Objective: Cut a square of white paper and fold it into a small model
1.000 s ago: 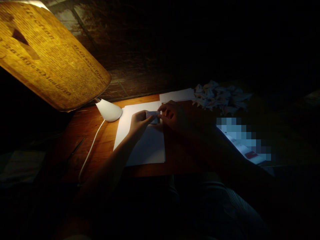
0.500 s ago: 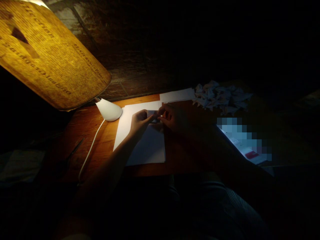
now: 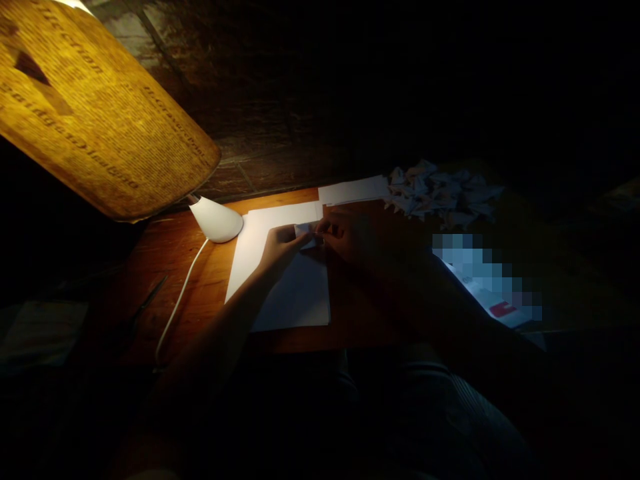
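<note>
A small folded piece of white paper (image 3: 303,231) is pinched between the thumb and fingers of my left hand (image 3: 280,245). My right hand (image 3: 343,233) closes its fingertips on the right edge of the same piece; this hand is in deep shadow. Both hands are over a stack of white paper sheets (image 3: 290,293) on the wooden table (image 3: 200,293). The fold lines of the small piece are too dim to make out.
At the left a lamp with a yellow printed shade (image 3: 115,120) and white base (image 3: 217,221) trails a white cable (image 3: 183,300). Paper strips (image 3: 353,191) lie behind the hands, beside a heap of folded paper pieces (image 3: 445,190). A lit screen (image 3: 475,280) is at right; scissors (image 3: 150,297) lie left.
The folded paper has tilted and changed outline between my fingers, and its left end now shows a brighter pointed corner. My hands stay nearly in place.
</note>
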The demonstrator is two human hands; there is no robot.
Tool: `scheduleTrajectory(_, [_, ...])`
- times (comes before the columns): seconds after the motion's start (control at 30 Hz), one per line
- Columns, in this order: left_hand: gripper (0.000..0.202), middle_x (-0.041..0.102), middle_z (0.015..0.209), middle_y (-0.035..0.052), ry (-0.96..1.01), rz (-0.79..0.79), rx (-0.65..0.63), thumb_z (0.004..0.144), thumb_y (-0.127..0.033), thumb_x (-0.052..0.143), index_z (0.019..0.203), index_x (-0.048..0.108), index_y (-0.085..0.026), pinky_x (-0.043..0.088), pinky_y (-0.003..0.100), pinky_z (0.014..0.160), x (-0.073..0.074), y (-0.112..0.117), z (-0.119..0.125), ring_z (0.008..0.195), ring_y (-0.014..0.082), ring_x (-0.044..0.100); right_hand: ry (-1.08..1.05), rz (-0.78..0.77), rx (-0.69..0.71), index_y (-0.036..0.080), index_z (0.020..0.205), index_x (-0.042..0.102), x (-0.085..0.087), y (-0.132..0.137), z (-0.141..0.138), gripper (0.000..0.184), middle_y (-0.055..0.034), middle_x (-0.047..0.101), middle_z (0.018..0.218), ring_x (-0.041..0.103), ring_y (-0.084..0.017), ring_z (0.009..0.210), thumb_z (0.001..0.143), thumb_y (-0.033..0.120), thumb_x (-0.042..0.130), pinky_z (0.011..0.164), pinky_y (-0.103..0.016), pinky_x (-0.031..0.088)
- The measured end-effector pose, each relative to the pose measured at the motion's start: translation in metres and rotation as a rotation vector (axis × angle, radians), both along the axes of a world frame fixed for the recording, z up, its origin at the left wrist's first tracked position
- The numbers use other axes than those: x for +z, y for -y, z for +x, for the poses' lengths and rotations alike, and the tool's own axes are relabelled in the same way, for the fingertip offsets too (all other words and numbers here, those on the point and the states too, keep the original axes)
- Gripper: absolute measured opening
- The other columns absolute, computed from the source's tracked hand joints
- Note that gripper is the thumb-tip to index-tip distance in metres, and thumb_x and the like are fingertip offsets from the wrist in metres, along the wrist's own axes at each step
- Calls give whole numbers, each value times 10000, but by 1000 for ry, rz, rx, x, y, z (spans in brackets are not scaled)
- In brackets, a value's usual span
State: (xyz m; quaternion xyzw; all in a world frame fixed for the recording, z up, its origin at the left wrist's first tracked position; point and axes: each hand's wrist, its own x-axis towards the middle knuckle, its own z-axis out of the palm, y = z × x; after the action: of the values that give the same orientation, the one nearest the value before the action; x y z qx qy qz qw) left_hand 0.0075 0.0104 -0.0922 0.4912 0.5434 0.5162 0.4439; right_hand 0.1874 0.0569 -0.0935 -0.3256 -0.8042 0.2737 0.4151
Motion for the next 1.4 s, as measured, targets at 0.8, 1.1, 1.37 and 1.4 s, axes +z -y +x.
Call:
scheduleTrajectory(0.8, [85, 689, 617, 1, 116, 9, 75, 597, -226, 744, 610, 697, -155, 478, 202, 567, 3, 1, 6, 569, 108, 599, 400, 328, 196, 177, 1019, 728, 18, 1, 8, 151, -83, 679, 1046, 594, -207, 988, 977, 158, 585, 751, -301, 386])
scheduleTrajectory(1.1, [212, 714, 681, 13, 111, 34, 18, 688, -338, 829, 782, 763, -160, 531, 229, 607, 1, 1, 1, 619, 132, 655, 311, 325, 209, 185, 971, 699, 9, -2, 3, 97, -79, 660, 1031, 578, -216, 976, 941, 150, 613, 785, -320, 415])
scheduleTrajectory(1.37, [192, 741, 718, 44, 131, 85, -30, 713, -304, 806, 799, 752, -141, 571, 267, 666, -4, 0, -1, 662, 160, 704, 57, 94, 95, 181, 863, 638, 6, 0, 2, 102, -32, 622, 859, 545, -161, 775, 928, 252, 670, 718, -297, 392])
scheduleTrajectory(1.4, [185, 740, 714, 44, 123, 88, -27, 715, -300, 803, 784, 745, -139, 565, 260, 656, -4, 0, -1, 661, 159, 703, 54, 78, 96, 180, 853, 636, 6, 1, 2, 103, -30, 623, 849, 545, -160, 770, 922, 248, 673, 715, -296, 389])
